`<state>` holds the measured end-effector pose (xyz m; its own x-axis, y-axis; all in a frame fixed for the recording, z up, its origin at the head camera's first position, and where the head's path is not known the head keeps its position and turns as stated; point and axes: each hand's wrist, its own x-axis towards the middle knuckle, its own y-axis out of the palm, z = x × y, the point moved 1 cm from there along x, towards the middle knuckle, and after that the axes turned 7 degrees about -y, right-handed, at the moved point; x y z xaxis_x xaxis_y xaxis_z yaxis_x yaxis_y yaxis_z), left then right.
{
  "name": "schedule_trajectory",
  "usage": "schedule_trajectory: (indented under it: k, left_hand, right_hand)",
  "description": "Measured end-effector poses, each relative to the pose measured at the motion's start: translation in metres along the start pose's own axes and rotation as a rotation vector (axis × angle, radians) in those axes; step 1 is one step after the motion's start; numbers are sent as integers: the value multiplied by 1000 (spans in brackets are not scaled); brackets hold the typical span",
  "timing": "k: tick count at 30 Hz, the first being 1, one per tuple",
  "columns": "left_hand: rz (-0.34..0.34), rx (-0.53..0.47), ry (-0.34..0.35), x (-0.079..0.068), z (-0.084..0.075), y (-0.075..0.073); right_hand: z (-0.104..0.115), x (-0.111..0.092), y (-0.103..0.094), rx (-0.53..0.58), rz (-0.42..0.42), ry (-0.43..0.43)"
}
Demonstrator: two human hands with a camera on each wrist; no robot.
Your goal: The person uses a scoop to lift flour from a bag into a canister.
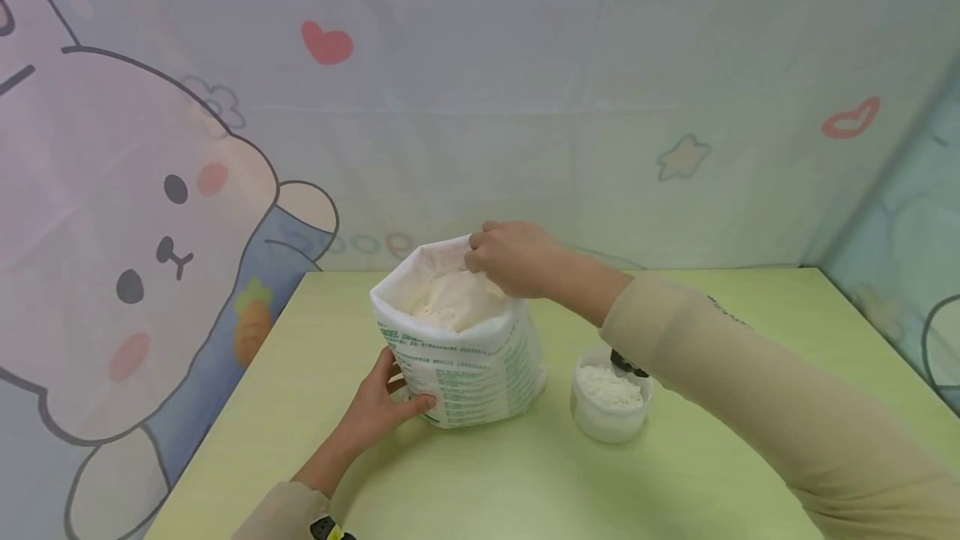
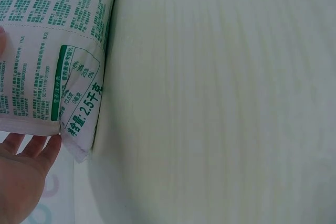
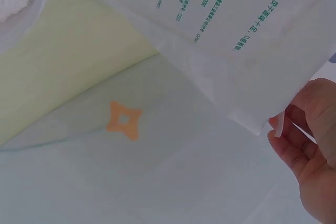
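Observation:
A white flour bag (image 1: 480, 377) with green print stands with its mouth open on the table, slightly tilted, pale flour (image 1: 450, 302) showing inside. My left hand (image 1: 382, 402) holds its lower left side, thumb across the front and fingers round the side. In the left wrist view the fingertips (image 2: 50, 148) touch the bag's edge. At the back right of the mouth, my right hand (image 1: 517, 261) pinches the rim. The right wrist view shows a small white edge between thumb and fingers. Right of the bag stands a round white tub (image 1: 611, 423) of white, crumbly contents (image 1: 611, 386).
The light green table (image 1: 712, 473) ends at a printed cloth backdrop (image 1: 480, 148) just behind the bag. My right forearm (image 1: 712, 357) reaches across above the tub and covers part of its rim. Another cloth panel (image 1: 915, 215) hangs at the right.

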<state>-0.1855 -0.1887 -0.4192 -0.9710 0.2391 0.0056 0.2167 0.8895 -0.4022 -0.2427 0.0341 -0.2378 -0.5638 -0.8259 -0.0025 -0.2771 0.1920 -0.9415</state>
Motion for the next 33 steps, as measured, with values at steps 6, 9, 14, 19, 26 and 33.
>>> schedule_trajectory:
  k: [6,9,14,19,26,33]
  left_hand:
    - [12,3,-6,-3,1,-4]
    - [8,6,3,-3,1,-4]
    - [11,3,19,-3,0,-4]
    - [13,-2,19,-3,0,-5]
    - [11,3,16,-3,1,-5]
    - [9,6,12,-5,-1,-6]
  right_hand:
    - [-2,-7,-4,95,-54,53]
    - [-6,-12,-5,149,-78,64]
    - [-11,-19,-6,232,-139,69]
    - [-16,-23,-5,278,-182,67]
    - [-22,-32,-3,333,-165,78]
    - [-27,-40,-3,369,-140,111]
